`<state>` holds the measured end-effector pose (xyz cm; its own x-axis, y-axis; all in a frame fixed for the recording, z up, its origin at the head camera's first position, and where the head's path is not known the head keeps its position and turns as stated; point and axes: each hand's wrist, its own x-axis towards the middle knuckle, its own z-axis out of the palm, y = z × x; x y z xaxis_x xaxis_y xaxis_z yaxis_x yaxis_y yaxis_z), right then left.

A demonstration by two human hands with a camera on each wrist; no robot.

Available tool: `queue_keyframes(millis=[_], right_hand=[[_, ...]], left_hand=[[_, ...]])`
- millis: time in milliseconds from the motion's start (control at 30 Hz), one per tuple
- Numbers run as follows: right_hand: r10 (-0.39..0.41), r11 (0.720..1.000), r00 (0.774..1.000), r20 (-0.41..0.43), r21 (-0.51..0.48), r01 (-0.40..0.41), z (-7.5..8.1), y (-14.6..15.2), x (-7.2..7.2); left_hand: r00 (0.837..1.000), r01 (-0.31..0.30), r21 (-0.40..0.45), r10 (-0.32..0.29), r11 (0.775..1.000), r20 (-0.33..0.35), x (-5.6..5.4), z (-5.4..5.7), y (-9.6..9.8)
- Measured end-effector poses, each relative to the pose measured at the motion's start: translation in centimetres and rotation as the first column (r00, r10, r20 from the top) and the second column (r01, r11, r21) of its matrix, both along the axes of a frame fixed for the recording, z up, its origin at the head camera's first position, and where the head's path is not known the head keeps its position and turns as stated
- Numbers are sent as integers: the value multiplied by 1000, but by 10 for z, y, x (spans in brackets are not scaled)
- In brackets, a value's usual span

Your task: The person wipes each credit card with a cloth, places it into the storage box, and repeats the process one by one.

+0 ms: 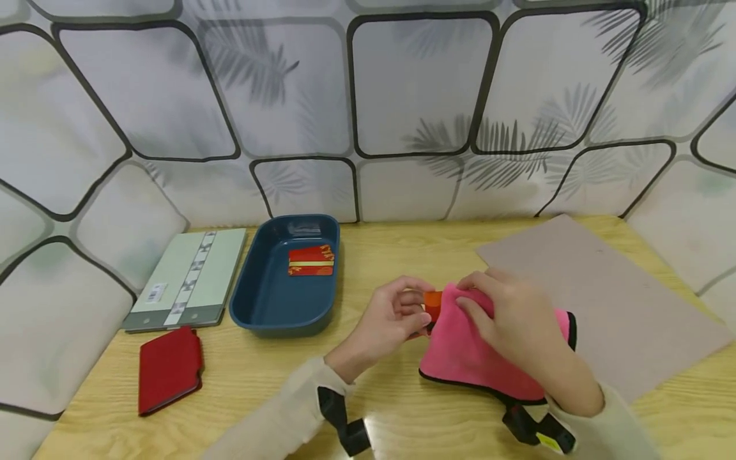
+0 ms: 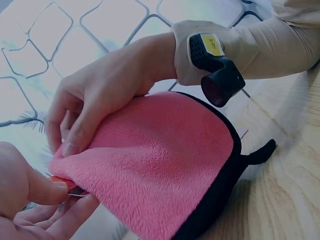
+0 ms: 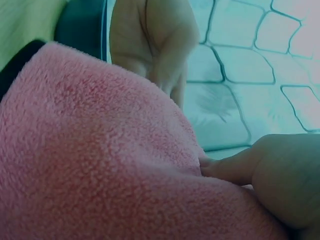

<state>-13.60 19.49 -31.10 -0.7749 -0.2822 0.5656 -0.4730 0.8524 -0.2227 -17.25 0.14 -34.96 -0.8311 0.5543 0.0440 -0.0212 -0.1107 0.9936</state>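
My left hand (image 1: 397, 310) pinches a small red-orange card (image 1: 432, 303) by its left end. The card's other side goes under a plush pink cloth (image 1: 460, 351) with black edging. With thumb and fingers my right hand (image 1: 512, 313) grips the top of that cloth, wrapped against the card. In the left wrist view only a sliver of the card (image 2: 62, 181) shows between the left thumb and the cloth. The cloth fills much of the right wrist view, where the right thumb (image 3: 227, 170) presses into a fold of it.
A blue tray (image 1: 247, 306) left of the hands holds red-and-gold cards (image 1: 311, 260). Farther left lie a pale green notebook (image 1: 178, 268) and a dark red wallet-like case (image 1: 169, 370). A greyish-pink sheet (image 1: 598, 300) lies at right, with a patterned curtain (image 1: 420, 83) behind.
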Motion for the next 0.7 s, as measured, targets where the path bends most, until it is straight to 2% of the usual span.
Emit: queue_keyframes(millis=[100,400,533,700], right_hand=[[15,1000,1000,-3,-6,-15,-2,-6,2],[42,998,999,-9,-44,-43,-7,-12,3],[22,998,997,73,-64,-18,-5,-10,3],[-26,997,980,197,-69,40,3,-3,2]], left_hand=[[1000,10,-9,-9,1000,25,1,1,1],[1000,-31,-73,30,997,-6,0,0,1],[999,-52,-85,53,995,6,0,0,1],[997,-71,-58,72,996,12,-1,3,-2]])
